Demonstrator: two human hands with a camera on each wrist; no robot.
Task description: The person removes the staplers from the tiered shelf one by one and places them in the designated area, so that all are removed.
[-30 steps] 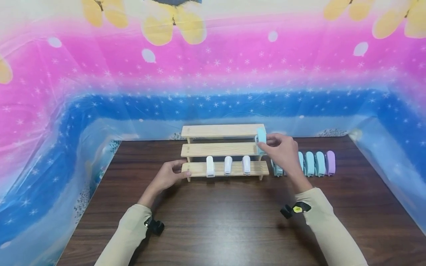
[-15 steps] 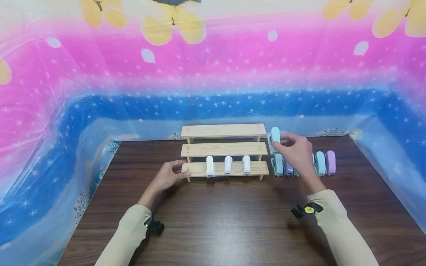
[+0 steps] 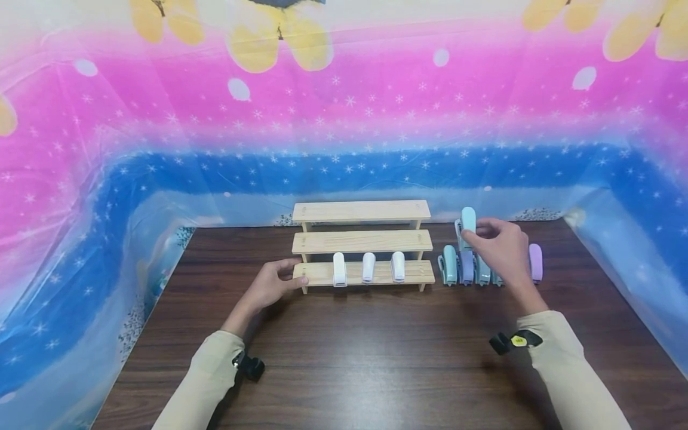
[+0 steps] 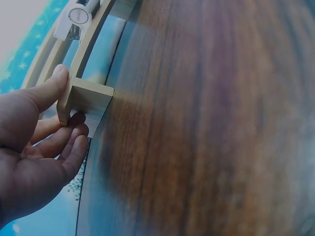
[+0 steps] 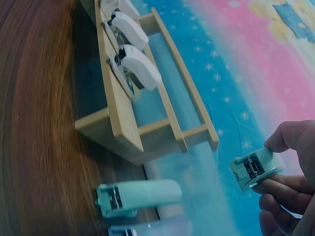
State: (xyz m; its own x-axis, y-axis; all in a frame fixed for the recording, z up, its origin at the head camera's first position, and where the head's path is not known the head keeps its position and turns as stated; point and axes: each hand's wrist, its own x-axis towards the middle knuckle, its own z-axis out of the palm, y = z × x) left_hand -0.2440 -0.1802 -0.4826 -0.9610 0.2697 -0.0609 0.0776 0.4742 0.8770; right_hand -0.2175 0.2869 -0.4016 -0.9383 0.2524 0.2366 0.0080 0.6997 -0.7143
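Observation:
My left hand grips the left end of the lowest step of a three-step wooden rack, thumb on top and fingers below, as the left wrist view shows. On that step stand three white mini staplers, one left, one middle and one right. My right hand pinches a mint-green mini stapler between thumb and fingers, raised above a row of staplers right of the rack. The right wrist view shows this held stapler with its spring end facing the camera.
The row on the dark wooden table includes a green stapler, a blue-purple one and a lilac one; my right hand hides part of it. A patterned cloth hangs close behind the rack.
My right hand has moved right with the mint-green stapler, from the right end of the rack's upper steps to above the row. The left hand and white staplers stay put.

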